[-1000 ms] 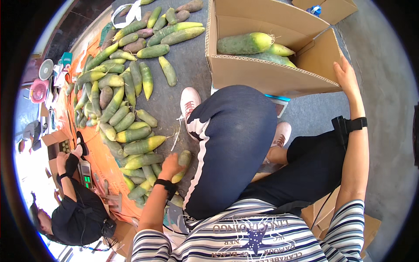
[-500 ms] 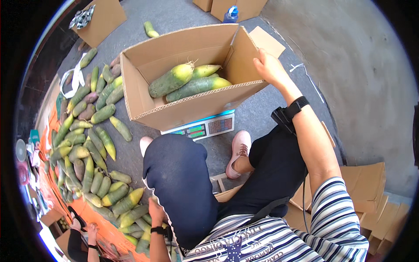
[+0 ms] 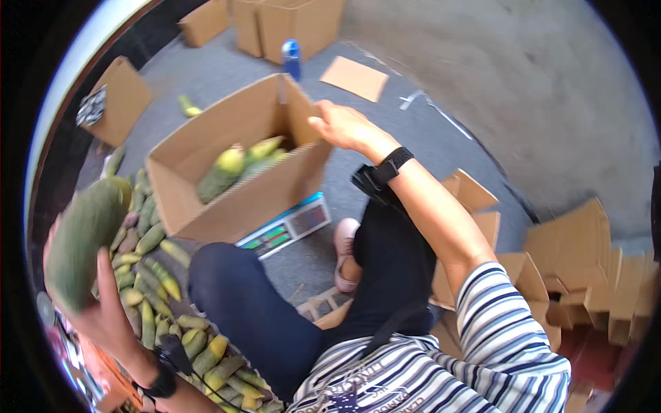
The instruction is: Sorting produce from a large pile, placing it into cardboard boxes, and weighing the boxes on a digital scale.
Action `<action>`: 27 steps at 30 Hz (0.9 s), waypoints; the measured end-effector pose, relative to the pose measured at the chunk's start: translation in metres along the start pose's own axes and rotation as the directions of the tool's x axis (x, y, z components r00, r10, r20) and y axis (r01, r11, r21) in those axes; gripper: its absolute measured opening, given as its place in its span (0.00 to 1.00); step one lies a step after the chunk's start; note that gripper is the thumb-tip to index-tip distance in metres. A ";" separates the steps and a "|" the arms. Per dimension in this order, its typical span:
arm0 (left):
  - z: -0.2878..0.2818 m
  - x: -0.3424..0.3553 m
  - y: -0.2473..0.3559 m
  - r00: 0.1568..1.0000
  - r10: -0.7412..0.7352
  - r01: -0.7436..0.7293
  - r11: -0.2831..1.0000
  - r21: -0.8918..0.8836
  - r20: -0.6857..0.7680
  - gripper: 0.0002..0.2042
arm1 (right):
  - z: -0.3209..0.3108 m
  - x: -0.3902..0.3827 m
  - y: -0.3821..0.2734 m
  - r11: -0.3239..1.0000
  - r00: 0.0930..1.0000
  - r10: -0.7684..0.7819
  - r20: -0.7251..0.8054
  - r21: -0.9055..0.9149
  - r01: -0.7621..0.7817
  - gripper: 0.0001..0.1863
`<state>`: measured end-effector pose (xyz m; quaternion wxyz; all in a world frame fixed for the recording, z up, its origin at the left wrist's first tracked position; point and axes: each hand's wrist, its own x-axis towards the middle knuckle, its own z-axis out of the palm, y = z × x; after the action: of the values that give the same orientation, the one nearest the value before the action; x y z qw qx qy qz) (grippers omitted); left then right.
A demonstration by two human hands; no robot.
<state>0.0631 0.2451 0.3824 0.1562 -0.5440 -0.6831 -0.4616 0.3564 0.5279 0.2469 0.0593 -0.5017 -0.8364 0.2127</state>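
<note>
A large green radish [image 3: 86,237], slightly blurred, is gripped in my left hand [image 3: 107,313], raised at the left with the thumb along its side. My right hand [image 3: 348,127] holds the right rim of an open cardboard box [image 3: 258,189]. Inside the box lie several green radishes [image 3: 220,172] with yellow-green ends. Beneath the box is a digital scale [image 3: 303,219] with a keypad and display panel facing me.
A big pile of green radishes [image 3: 148,282] spreads over the floor on my left. Farther off stand a blue bottle [image 3: 292,60], more cardboard boxes [image 3: 299,27] and a loose cardboard sheet [image 3: 354,78]. Folded cartons [image 3: 568,248] lean at my right.
My left hand has come up from the pile beside my knee with a large radish in it. My right hand stays on the box rim. The whole view has swung and tilted.
</note>
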 end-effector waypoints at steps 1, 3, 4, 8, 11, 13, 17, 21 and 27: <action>0.021 0.016 0.011 0.996 0.043 -0.042 0.999 -0.016 0.082 0.25 | -0.021 -0.016 0.009 0.996 0.994 -0.088 -0.056 -0.006 0.088 0.26; 0.075 0.025 0.011 0.961 -0.013 0.044 0.993 -0.105 0.277 0.26 | -0.072 -0.062 0.027 0.993 0.986 -0.117 -0.122 0.014 0.119 0.24; 0.092 0.032 0.005 0.929 0.125 -0.127 0.992 -0.017 0.347 0.27 | -0.097 -0.086 0.034 0.996 0.983 -0.088 -0.162 0.002 0.090 0.24; 0.141 0.018 -0.019 0.817 0.185 -0.239 0.971 0.029 0.545 0.23 | -0.153 -0.189 0.117 0.948 0.944 0.149 -0.294 -0.231 -0.221 0.18; 0.114 0.030 0.011 0.699 0.045 -0.122 0.991 0.056 0.714 0.20 | -0.135 -0.268 0.203 0.725 0.837 0.499 -0.227 -0.420 -0.546 0.19; 0.083 0.023 0.052 0.636 0.068 -0.067 0.997 -0.033 0.769 0.19 | -0.095 -0.332 0.256 0.602 0.735 0.651 -0.191 -0.459 -0.653 0.24; 0.046 -0.010 0.087 0.463 0.096 -0.070 0.995 -0.072 0.881 0.23 | -0.021 -0.418 0.288 0.440 0.410 0.890 0.199 -0.138 -0.887 0.29; 0.038 -0.053 0.073 0.397 0.082 -0.244 0.970 0.019 0.914 0.26 | 0.026 -0.436 0.283 0.400 0.478 0.860 0.178 0.346 -0.849 0.18; 0.034 -0.078 0.067 0.545 0.033 -0.313 0.935 0.168 0.838 0.27 | -0.029 -0.371 0.318 0.608 0.711 0.693 -0.119 0.626 -0.488 0.13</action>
<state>0.1602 0.2243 0.3395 -0.0552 -0.7310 -0.6795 -0.0277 0.8057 0.3452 0.1835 0.2742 -0.7425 -0.4948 0.3589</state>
